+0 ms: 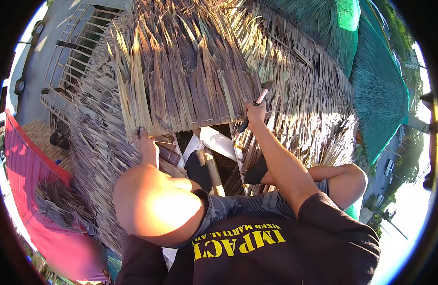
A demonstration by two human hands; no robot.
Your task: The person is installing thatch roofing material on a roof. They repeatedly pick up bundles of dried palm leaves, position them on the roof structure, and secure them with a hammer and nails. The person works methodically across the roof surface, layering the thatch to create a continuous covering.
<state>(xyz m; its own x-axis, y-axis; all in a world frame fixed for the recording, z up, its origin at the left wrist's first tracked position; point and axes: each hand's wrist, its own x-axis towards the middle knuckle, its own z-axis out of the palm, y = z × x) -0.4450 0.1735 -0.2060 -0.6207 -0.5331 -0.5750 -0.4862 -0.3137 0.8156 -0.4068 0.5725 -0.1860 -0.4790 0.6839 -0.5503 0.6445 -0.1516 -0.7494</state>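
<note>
A dried palm-leaf thatch panel (190,97) lies on the roof slope in front of me, its stitched lower edge toward my body. My left hand (144,141) pinches that panel's lower left corner. At its lower right corner, my right hand (256,114) is closed round what looks like a hammer (261,97), its dark head pointing up and away from me. Below the panel's edge a gap in the roof shows a pale board (218,142) and a bamboo pole (213,172). My dark-shod feet (198,170) are braced in this gap.
Older thatch (93,142) slopes away on the left, and sunlit thatch (314,114) on the right. Green-netted roofs (378,90) stand at the far right. A red metal roof (33,161) is lower left, and a wooden frame (78,47) upper left. Vehicles stand far below.
</note>
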